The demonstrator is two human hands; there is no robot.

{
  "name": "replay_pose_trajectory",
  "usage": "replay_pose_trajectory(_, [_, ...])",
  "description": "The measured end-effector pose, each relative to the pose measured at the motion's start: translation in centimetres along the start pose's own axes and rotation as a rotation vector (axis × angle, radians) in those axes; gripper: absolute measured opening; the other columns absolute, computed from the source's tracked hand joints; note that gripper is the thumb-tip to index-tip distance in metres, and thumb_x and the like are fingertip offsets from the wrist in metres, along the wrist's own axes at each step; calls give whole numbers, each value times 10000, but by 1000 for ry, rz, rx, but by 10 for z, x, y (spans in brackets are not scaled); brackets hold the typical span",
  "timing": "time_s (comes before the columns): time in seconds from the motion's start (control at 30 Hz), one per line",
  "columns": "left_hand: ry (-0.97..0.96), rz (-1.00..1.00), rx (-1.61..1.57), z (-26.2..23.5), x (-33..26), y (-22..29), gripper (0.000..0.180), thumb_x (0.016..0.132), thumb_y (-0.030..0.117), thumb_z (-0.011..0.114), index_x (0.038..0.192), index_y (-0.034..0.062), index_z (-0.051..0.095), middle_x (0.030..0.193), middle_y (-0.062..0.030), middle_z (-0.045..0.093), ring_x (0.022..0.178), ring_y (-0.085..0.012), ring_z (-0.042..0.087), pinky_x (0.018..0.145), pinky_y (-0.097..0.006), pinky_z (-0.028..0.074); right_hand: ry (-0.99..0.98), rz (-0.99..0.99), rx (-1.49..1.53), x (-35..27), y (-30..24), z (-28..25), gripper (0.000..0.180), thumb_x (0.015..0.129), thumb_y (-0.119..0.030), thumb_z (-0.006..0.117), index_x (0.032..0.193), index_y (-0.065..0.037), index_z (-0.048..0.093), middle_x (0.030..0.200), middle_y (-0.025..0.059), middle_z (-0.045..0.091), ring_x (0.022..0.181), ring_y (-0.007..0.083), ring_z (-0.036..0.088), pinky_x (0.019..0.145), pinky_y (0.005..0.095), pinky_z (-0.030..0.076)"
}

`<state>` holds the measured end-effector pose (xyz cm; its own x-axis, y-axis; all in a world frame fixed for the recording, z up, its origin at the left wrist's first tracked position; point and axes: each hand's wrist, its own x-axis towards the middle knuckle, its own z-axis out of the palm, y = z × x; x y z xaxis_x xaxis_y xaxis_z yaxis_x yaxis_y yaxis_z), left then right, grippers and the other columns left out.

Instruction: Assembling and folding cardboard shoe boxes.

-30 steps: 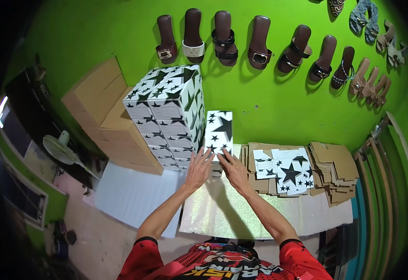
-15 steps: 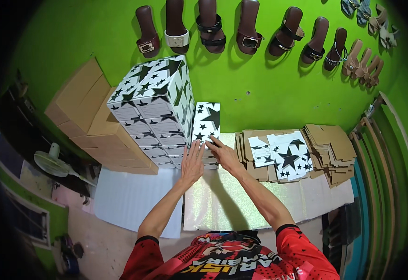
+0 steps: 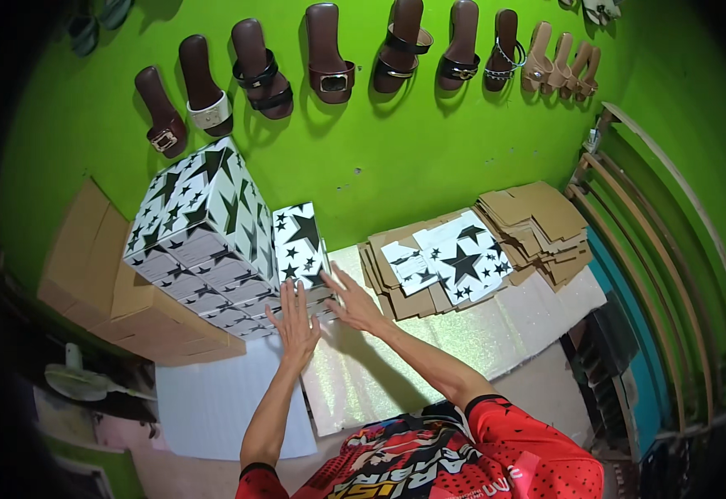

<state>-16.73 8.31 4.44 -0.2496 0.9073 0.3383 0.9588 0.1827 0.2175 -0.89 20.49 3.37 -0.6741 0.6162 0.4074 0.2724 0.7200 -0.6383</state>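
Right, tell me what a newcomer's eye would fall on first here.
Probably the tall stack of black-starred white boxes at left, then the row of sandals high across the bright green wall. Right of that stack, the left hand and right hand are at the near end of a shorter star-printed stack.

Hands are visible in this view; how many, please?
2: the left hand at the near edge of the smaller star-patterned box stack, the right hand by that stack's right side.
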Motion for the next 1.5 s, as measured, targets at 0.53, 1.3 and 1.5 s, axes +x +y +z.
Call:
replay_pose_trajectory(0.53, [-137, -81, 36, -14, 6, 11, 875, 923, 242, 673, 1674, 81, 255, 1754, -170, 170, 1627, -344, 144, 1179, -771, -23, 229, 590, 1098, 120, 63, 70, 905, 1085, -668, 243, 1645, 43, 232, 1744, 223, 161, 1628, 332, 112, 1314, 373, 65])
replay_pose_trajectory(1.3, [-277, 1, 186, 6, 4, 15, 993, 837, 284, 733, 1685, 138, 237, 1755, -233, 93, 1626, -432, 44, 1176, -769, -89, 92, 701, 1013, 82, 138, 122, 1012, 976, -828, 295, 1671, -93, 273, 1742, 250, 133, 1624, 406, 68, 1311, 480, 72])
replay_pose_trajectory(1.5, [-218, -80, 169, -7, -4, 25, 914, 819, 136, 636, 1670, 151, 302, 1757, -210, 124, 1632, -395, 82, 1185, -761, -105, 129, 526, 732, 30, 133, 21, 639, 1033, -583, 555, 1393, -70, 676, 1492, 220, 592, 1481, 394, 451, 1227, 461, 357])
